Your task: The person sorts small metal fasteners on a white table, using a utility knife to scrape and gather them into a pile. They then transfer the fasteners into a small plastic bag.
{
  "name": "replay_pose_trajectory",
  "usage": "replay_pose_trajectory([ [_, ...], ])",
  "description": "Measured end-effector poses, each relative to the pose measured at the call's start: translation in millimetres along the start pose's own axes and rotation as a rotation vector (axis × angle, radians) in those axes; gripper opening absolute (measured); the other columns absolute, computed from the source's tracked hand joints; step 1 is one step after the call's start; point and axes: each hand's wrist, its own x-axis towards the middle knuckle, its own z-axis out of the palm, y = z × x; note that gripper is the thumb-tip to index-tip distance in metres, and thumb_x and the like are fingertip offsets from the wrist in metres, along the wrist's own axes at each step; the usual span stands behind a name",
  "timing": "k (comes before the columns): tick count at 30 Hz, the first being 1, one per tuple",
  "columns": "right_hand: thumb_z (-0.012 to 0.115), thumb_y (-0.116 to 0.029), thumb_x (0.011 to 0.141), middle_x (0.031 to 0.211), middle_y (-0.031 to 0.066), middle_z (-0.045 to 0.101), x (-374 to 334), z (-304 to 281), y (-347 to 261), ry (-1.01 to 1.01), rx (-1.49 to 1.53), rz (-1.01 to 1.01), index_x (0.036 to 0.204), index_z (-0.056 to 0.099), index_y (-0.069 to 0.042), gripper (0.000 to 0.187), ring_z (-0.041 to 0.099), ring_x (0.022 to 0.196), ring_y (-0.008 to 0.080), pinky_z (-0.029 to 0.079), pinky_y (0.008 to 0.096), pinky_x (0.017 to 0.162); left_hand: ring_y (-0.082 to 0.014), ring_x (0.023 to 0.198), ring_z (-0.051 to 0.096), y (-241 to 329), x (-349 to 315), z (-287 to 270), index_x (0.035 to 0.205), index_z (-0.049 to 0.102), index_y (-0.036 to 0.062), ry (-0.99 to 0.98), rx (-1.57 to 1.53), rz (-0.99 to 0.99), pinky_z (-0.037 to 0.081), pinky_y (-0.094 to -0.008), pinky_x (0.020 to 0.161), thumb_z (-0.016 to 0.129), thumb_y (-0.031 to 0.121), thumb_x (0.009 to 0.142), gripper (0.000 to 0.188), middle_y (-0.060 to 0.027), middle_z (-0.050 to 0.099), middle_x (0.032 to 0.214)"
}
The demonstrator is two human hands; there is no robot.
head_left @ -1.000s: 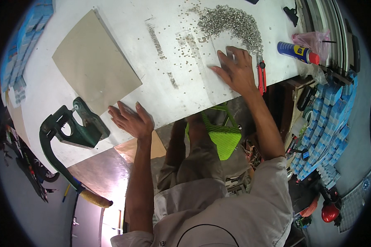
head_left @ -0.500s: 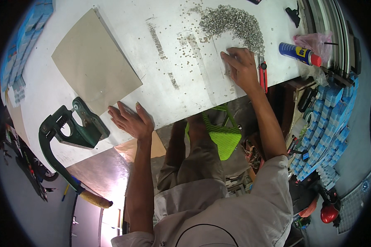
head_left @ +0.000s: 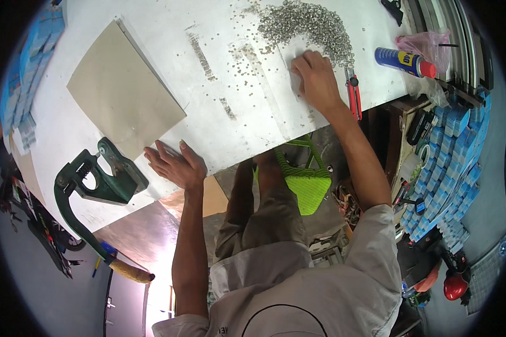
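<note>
Many metal rings (head_left: 329, 28) lie heaped well inside the bench's (head_left: 242, 135) near edge, probably light, stiff, best pinched by their rims. The right hand (head_left: 318, 83) curls nearby, contents hidden; the left hand (head_left: 180, 167), loosely spread, looks empty.

Room for a hand is left across the white table (head_left: 247, 132) between the left hand (head_left: 177, 165) and the right hand (head_left: 316, 78), with small loose pieces (head_left: 239, 67) strewn along its far part. Beyond the right hand, the way is obstructed by the curved heap of metal rings (head_left: 306, 25). On its right, passage is narrowed by the red cutter (head_left: 354, 98), and farther out by the spray can (head_left: 399, 60) and pink bag (head_left: 427, 48). Leftward movement of the left hand is blocked by the green press (head_left: 109, 185); the low, flat sheet (head_left: 123, 90) can be passed over.
</note>
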Motion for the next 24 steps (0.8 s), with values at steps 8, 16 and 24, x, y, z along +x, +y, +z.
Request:
replay_pose_trajectory([
  [8,0.078,-0.018,0.085,0.118,0.0117,0.062,-29,-8,-7,0.167,0.357,0.065,0.121,0.07,-0.01,0.038,0.059,0.107,0.0295,0.046,0.044,0.09,-0.052,0.15,0.02,3,-1,-1,0.152,0.037,-0.0023,0.012,-0.016,-0.004,0.018,-0.0665,0.119,0.055,0.041,0.101,0.069,-0.0337,0.024,0.161],
  [16,0.081,-0.03,0.086,0.125,0.0118,0.061,-27,3,-17,0.178,-0.022,-0.029,0.125,0.07,-0.011,0.045,0.054,0.114,0.033,0.045,0.0469,0.094,-0.0521,0.15,0.021,2,1,-1,0.152,0.036,-0.0023,0.007,-0.005,-0.001,0.018,-0.0672,0.118,0.056,0.039,0.1,0.07,-0.0336,0.024,0.161],
  [24,0.083,-0.025,0.083,0.133,0.0135,0.06,-42,1,-19,0.18,0.015,-0.041,0.12,0.072,-0.007,0.042,0.055,0.118,0.0366,0.047,0.047,0.099,-0.0524,0.15,0.021,0,0,-1,0.153,0.036,-0.002,0.002,-0.007,0.004,0.017,-0.0674,0.119,0.056,0.039,0.1,0.07,-0.0338,0.024,0.161],
])
